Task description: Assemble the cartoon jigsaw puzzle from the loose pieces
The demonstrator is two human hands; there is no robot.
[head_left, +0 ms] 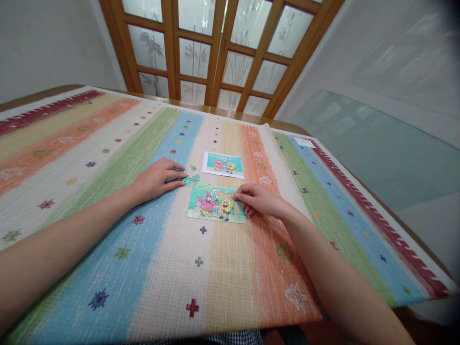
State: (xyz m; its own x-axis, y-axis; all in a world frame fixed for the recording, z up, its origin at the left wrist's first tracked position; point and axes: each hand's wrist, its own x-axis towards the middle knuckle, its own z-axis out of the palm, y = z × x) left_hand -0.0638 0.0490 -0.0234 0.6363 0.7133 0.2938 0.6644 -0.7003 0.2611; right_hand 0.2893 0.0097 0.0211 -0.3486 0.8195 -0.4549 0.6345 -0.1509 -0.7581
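A partly joined jigsaw puzzle (206,205) with a pink starfish and a yellow square cartoon figure lies flat on the table. An uneven gap shows along its upper right part. My right hand (260,199) is at the puzzle's right side, with thumb and forefinger pinched on what looks like a small puzzle piece, mostly hidden by the fingertips. To the left, my left hand (158,179) rests with its fingers apart, the tips touching a small cluster of loose puzzle pieces (191,180). Another loose piece (193,167) lies just above that cluster.
Behind the puzzle lies a printed reference picture (223,165) of the same scene. A striped tablecloth (172,268) covers the table. A white slip of paper (304,142) is at the far right. Wooden doors with glass panes (196,57) stand beyond the table.
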